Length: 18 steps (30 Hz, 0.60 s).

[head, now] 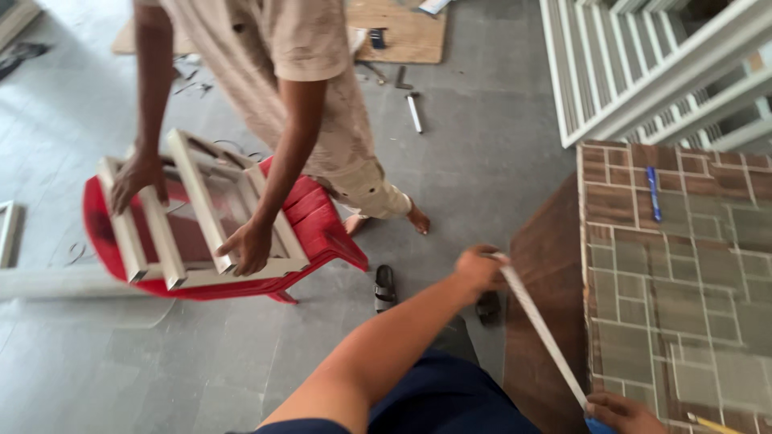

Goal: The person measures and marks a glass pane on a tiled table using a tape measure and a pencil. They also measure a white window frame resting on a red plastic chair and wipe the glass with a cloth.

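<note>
Grey floor tiles are spreading under a brick-patterned counter (675, 265). Both hands are stretching a measuring tape (540, 325) along its edge: the left hand (478, 269) is pinching the far end, the right hand (623, 414) is gripping the case. Measuring looks underway, with the pencil (712, 423) lying untouched. Nearby, another person's hands are holding a white frame (197, 213) on a red chair (322, 229).

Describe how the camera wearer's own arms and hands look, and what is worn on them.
Both hands are bare, with no gloves. The left hand shows no ring, and its forearm is bare, with no sleeve, watch or band visible, down to the frame's bottom edge. Of the right hand only the knuckles and part of the fingers show at the bottom edge; its wrist and arm are out of view.
</note>
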Available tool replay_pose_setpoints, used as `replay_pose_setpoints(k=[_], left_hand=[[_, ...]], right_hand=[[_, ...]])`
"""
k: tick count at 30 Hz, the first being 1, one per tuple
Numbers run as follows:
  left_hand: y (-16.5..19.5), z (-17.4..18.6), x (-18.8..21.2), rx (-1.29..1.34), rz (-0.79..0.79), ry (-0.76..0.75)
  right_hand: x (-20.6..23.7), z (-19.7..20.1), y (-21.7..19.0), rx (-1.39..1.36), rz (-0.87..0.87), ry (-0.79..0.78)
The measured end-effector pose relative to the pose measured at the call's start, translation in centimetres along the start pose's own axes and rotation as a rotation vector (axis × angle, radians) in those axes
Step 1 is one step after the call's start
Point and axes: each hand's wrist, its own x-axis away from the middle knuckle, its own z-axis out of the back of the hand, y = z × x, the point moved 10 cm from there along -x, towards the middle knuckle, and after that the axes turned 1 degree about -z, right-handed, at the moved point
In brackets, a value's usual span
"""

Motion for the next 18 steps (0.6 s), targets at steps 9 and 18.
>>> replay_pose_setpoints(k=[9,18], left_hand=[[-14.7,-18.5,2.1,-0.687,0.160,-0.607],[-4.3,-23.2,-11.6,-1.687,-0.219,-0.209]], right_hand=[[5.0,0.5,9.2,-0.281,-0.153,0.441],[15.0,-2.1,17.4,-0.719,-0.550,0.996]])
